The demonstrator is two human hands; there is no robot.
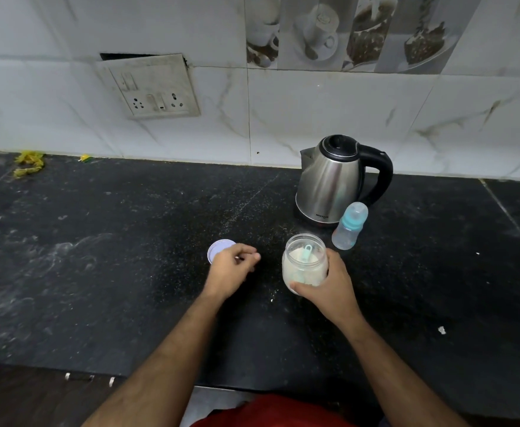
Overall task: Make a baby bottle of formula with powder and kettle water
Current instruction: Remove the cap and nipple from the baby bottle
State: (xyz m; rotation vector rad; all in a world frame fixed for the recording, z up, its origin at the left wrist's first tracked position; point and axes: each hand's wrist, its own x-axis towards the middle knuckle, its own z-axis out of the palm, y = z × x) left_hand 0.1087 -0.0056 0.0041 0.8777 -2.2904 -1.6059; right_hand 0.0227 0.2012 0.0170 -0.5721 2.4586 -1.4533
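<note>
A clear jar of pale formula powder (304,266) stands uncapped on the black counter (129,257), a teal scoop (307,251) lying inside it. My right hand (326,285) wraps around the jar's right side. The jar's lilac lid (218,248) lies flat to the left, partly under my left hand (231,269), whose fingers are loosely curled over it and hold nothing. A capped baby bottle (349,226) with a teal collar stands just behind the jar. A steel kettle (332,180) with a black handle stands behind the bottle, lid down.
A tiled wall with a socket panel (154,87) runs along the back of the counter. Yellow scraps (29,163) lie at the far left by the wall. The counter's front edge is close to my body.
</note>
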